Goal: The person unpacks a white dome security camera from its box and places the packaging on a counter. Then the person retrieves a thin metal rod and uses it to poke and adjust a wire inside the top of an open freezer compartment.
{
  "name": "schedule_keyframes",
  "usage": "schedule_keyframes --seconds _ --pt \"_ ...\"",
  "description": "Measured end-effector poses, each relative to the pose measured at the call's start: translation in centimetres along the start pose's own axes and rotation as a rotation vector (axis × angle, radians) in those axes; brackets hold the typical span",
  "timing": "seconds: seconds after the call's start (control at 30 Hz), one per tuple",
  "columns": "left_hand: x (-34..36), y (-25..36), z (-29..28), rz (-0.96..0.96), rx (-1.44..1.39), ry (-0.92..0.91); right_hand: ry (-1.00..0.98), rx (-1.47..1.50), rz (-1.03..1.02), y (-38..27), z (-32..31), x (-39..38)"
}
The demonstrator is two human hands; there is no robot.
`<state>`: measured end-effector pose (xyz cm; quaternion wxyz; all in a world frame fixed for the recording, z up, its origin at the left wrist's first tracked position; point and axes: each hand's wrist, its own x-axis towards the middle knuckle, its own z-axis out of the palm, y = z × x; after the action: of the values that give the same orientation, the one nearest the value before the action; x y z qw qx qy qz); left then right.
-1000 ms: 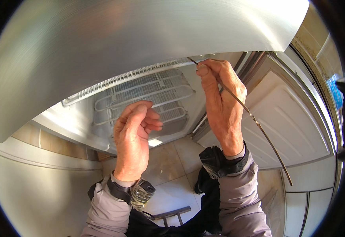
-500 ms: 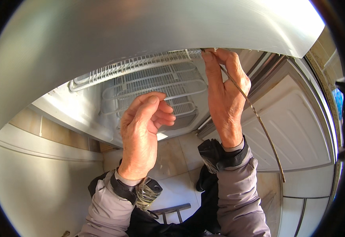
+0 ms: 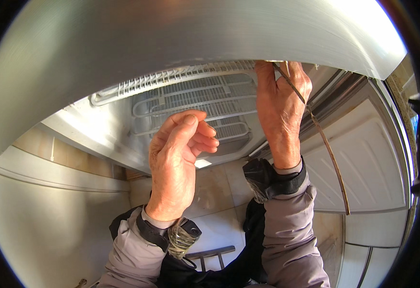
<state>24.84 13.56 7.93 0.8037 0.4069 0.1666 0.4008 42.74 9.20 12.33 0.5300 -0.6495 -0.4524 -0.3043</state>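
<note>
My right hand (image 3: 284, 105) reaches up under the lower edge of a brushed silver panel (image 3: 195, 33). Its fingertips are hidden behind that edge. A long, thin brown strip (image 3: 324, 137), slightly twisted, comes out by its thumb, crosses the back of the hand and hangs down to the right with its lower end free. My left hand (image 3: 174, 161) is raised in the air, palm turned to the right, its fingers loosely curled and holding nothing. Behind both hands is the white freezer compartment, with white looped tubes and wire racks (image 3: 193, 108).
At right stands an opened white inner door panel (image 3: 359, 153) with a gasket rim. A pale curved cabinet or appliance surface (image 3: 46, 225) fills the lower left. Below are floor tiles (image 3: 207, 194) and a dark metal frame (image 3: 212, 252) by my legs.
My right hand has risen a little and moved right, its fingertips going farther behind the panel's edge. The strip has shifted with it. My left hand keeps nearly the same pose.
</note>
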Motion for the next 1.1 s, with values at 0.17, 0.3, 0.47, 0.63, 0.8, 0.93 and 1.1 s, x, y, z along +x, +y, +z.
schedule_keyframes --seconds 0.17,0.3,0.47,0.63,0.8,0.93,1.1 --pt "0.1 0.1 0.2 -0.002 0.019 0.025 -0.033 -0.124 -0.050 0.0 -0.3 0.6" --pt "0.2 0.2 0.3 0.027 -0.007 0.011 -0.017 -0.168 -0.115 0.3 1.0 0.5" --pt "0.3 -0.1 0.3 0.013 0.003 0.026 0.020 0.022 -0.002 1.1 0.7 -0.3" --pt "0.3 -0.2 0.4 0.007 0.005 0.034 -0.031 -0.003 0.007 1.1 -0.2 -0.1" --pt "0.3 -0.2 0.5 0.011 0.014 0.043 -0.063 -0.094 -0.031 0.5 0.0 0.3" --pt "0.4 -0.2 0.6 0.011 0.019 0.054 -0.095 -0.160 -0.041 0.5 0.1 0.2" --pt "0.3 -0.2 0.5 0.010 0.003 0.051 -0.084 -0.109 -0.057 0.9 1.2 -0.4"
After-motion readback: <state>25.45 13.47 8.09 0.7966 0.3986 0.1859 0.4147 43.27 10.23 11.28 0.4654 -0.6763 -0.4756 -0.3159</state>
